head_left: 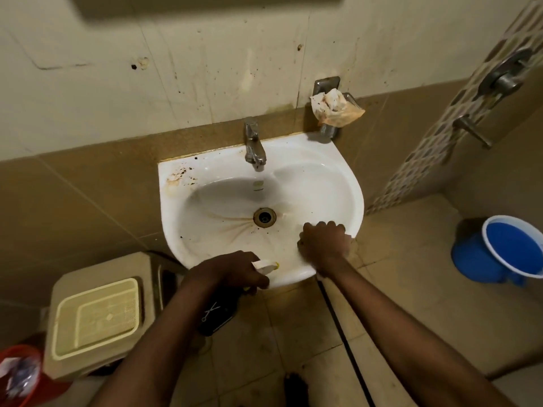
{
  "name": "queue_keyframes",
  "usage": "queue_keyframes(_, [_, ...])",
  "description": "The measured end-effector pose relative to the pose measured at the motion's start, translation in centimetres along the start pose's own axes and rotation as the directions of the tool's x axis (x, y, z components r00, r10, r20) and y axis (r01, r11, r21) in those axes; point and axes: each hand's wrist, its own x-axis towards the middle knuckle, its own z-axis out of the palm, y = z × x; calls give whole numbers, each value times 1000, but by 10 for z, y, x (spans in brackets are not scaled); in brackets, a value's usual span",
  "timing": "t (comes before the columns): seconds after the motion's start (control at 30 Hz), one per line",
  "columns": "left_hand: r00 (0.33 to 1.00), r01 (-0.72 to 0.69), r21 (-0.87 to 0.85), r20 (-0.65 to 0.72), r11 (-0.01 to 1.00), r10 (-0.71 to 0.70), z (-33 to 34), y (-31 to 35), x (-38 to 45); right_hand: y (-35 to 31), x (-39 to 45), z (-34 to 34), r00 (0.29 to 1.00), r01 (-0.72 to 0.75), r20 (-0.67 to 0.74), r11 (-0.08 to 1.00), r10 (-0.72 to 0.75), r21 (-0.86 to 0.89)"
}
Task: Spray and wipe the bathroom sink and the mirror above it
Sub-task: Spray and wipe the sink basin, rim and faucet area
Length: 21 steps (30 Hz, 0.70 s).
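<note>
Blue bucket on tiled floor.

Both arms reach forward. The left hand curls around a bottle. The right hand is fisted, knuckles up.

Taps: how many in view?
3. One tap on the sink rim behind the drain; a round mixer and a lever tap on the right wall. Others may be out of frame.

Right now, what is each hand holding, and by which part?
The left hand grips a dark spray bottle at its neck, by the trigger head. The right hand is fisted on the sink rim; what it holds is hidden.
</note>
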Motion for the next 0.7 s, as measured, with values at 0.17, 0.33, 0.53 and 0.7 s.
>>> queue_keyframes(0.17, [997,75,-45,-18,996,-75,-19,-10,-13,-65,-31,9,953,170,150,876,-263,451])
queue_keyframes(0.33, [996,83,-49,-33,995,-85,-15,-10,-21,8,10,2,993,51,108,997,-56,50])
queue_keyframes(0.53, [996,62,-96,-63,993,-69,-2,-23,-28,-24,-4,12,998,15,55,995,-21,100])
queue_keyframes(0.7, [991,116,-28,-70,993,-118,-3,-22,-38,-66,-27,10,969,101,153,881,-192,463])
